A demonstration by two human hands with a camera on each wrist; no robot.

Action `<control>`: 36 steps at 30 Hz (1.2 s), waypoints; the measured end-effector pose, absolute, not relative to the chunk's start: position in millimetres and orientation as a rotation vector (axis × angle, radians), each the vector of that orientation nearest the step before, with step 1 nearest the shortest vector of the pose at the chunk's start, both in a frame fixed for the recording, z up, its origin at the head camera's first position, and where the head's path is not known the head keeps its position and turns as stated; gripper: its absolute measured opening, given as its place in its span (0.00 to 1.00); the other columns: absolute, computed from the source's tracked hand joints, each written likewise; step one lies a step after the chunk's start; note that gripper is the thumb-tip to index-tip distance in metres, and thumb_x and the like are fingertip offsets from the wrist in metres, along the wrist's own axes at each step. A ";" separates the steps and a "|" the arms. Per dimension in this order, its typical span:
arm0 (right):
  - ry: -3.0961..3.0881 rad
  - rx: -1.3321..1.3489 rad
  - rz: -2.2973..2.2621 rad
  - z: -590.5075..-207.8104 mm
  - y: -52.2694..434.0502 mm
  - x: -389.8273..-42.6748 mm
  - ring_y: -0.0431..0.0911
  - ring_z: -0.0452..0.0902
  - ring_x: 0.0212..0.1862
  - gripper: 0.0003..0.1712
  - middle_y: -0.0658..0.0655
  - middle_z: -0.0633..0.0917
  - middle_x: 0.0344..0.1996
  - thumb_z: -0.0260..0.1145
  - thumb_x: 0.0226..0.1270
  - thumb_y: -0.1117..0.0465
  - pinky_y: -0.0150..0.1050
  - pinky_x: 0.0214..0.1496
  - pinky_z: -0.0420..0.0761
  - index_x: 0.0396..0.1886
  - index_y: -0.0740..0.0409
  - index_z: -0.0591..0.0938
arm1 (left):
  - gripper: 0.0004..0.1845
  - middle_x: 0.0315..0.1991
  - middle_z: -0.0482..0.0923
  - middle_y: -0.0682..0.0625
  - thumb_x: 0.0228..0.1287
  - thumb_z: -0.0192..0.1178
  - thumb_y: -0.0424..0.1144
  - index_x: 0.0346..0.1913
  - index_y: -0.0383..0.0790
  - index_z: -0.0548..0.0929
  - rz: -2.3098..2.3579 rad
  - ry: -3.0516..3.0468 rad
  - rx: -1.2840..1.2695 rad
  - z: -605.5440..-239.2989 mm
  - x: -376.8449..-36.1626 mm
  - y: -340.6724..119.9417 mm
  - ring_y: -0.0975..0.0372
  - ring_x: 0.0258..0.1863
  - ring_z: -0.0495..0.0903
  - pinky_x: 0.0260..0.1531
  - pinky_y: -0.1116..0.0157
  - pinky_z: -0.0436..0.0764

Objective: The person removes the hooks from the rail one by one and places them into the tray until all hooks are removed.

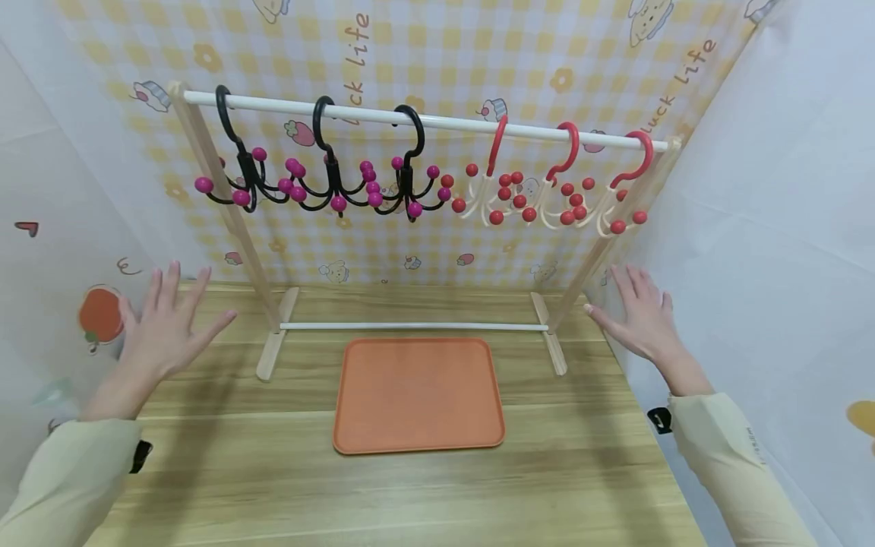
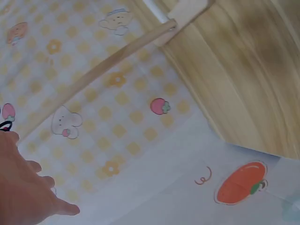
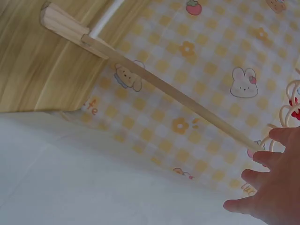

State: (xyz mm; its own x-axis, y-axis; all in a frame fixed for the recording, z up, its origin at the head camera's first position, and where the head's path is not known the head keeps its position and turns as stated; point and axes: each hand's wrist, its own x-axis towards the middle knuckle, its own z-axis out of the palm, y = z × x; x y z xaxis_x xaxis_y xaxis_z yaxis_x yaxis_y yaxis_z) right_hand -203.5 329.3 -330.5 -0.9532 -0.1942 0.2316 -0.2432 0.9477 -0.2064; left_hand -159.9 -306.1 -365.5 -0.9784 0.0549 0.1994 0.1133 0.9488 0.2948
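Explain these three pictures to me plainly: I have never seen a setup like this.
No machine here: a person wears three cameras. The big picture looks down from the head; the two small ones come from the wrists. Both the left hand and the right hand are spread open in the air and hold nothing. On the wooden table stands a wooden rack with three black hooks and three red-and-cream hooks hanging from its bar. An orange tray lies bare in front of it.

Orange tray (image 1: 418, 395) (yellow-checked backdrop (image 1: 437, 68))
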 end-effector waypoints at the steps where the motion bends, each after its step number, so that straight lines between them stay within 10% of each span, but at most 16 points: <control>1: -2.866 0.341 0.371 -329.2 330.0 -204.0 0.63 0.39 0.64 0.47 0.70 0.49 0.64 0.52 0.58 0.38 0.68 0.52 0.40 0.67 0.62 0.50 | 0.39 0.66 0.23 0.39 0.62 0.42 0.59 0.69 0.46 0.39 -0.496 -2.886 -0.133 -363.5 -160.4 -305.5 0.49 0.62 0.21 0.45 0.41 0.17; 7: -2.753 0.327 0.646 -318.4 333.9 -206.2 0.64 0.43 0.63 0.43 0.72 0.52 0.63 0.54 0.61 0.46 0.60 0.58 0.45 0.66 0.67 0.51 | 0.34 0.67 0.35 0.35 0.65 0.45 0.46 0.69 0.41 0.45 -0.878 -2.625 -0.174 -346.7 -162.1 -298.3 0.42 0.63 0.36 0.53 0.40 0.32; 22: -2.375 0.002 1.469 -344.3 393.5 -253.3 0.43 0.46 0.66 0.33 0.52 0.57 0.65 0.54 0.63 0.49 0.44 0.64 0.46 0.66 0.47 0.56 | 0.28 0.67 0.49 0.51 0.67 0.44 0.44 0.68 0.49 0.50 -1.401 -2.349 -0.010 -299.7 -160.8 -267.8 0.64 0.63 0.50 0.60 0.59 0.50; 36: -2.263 -0.209 1.539 -268.0 338.5 -233.5 0.41 0.57 0.60 0.30 0.54 0.62 0.62 0.49 0.65 0.46 0.37 0.62 0.54 0.63 0.54 0.61 | 0.25 0.62 0.59 0.52 0.66 0.47 0.41 0.65 0.47 0.58 -1.428 -2.246 -0.003 -249.4 -184.0 -246.2 0.66 0.58 0.61 0.57 0.63 0.57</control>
